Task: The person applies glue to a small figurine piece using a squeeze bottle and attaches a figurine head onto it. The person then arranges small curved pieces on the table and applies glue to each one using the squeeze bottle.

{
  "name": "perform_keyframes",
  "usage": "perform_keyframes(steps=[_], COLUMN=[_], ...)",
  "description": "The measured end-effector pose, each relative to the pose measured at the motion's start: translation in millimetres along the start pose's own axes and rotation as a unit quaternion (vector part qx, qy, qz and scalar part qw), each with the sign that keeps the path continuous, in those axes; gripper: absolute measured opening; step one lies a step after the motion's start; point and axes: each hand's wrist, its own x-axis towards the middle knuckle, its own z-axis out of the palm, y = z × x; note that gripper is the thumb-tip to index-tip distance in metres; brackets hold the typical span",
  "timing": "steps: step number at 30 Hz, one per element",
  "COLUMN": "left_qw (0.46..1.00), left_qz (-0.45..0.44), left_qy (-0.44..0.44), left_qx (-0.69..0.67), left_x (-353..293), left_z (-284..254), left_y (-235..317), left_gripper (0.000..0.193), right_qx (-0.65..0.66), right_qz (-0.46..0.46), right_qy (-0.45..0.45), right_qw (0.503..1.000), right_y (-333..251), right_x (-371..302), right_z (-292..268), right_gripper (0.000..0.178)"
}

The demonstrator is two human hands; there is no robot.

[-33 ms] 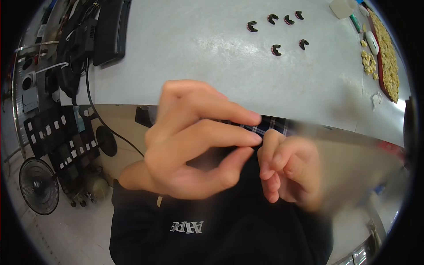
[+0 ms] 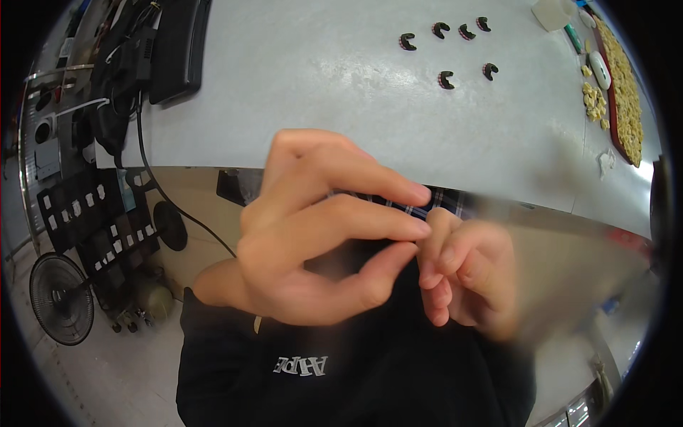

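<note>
My left hand (image 2: 320, 228) is raised before my chest, above the floor in front of the table edge. Its thumb and middle fingertip come close in a pinch, with the index finger stretched out above them. Those tips meet the fingers of my right hand (image 2: 466, 274), which is curled with thumb and forefinger pressed together. Anything between the fingertips is too small or hidden to make out. Farther off on the table lie several small dark horseshoe-shaped pieces (image 2: 446, 80) with pinkish toothed outer edges, apart from both hands.
The grey table (image 2: 320, 85) spans the far side. A black flat case (image 2: 181, 53) and a cable (image 2: 144, 142) are at the left. On the right are a red-rimmed tray (image 2: 626, 99) of beige bits, a loose beige pile (image 2: 594, 103) and a white mouse-like object (image 2: 600, 70). A fan (image 2: 62, 299) stands lower left.
My left hand has shifted slightly to the right, bringing its fingertips up against my right hand's fingers. The right hand and the dark pieces stay nearly the same.
</note>
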Motion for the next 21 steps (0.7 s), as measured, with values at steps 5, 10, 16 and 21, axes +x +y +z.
perform_keyframes(steps=[5, 10, 16, 21], left_qw=[0.997, 0.995, 0.998, 0.993], left_qz=[-0.006, -0.018, 0.030, 0.095], left_qy=[-0.033, -0.029, -0.034, 0.017], left_qx=[-0.071, -0.092, -0.034, 0.064], left_x=[2.0, 2.2, 4.5, -0.8], left_z=[-1.6, -3.6, -5.1, -3.3], left_y=[2.5, 7.8, 6.9, 7.1], left_gripper=[0.025, 0.024, 0.024, 0.019], right_qx=[-0.067, -0.207, -0.476, -0.570], right_qz=[-0.018, -0.084, -0.196, -0.221], right_qy=[0.036, 0.041, -0.054, -0.045], right_qw=[0.997, 0.974, 0.856, 0.790], right_y=[-2.1, -1.3, -16.4, -15.6], right_x=[-3.0, -4.3, 0.5, -0.9], right_z=[6.3, 8.4, 4.2, 11.1], right_gripper=[0.023, 0.019, 0.014, 0.026])
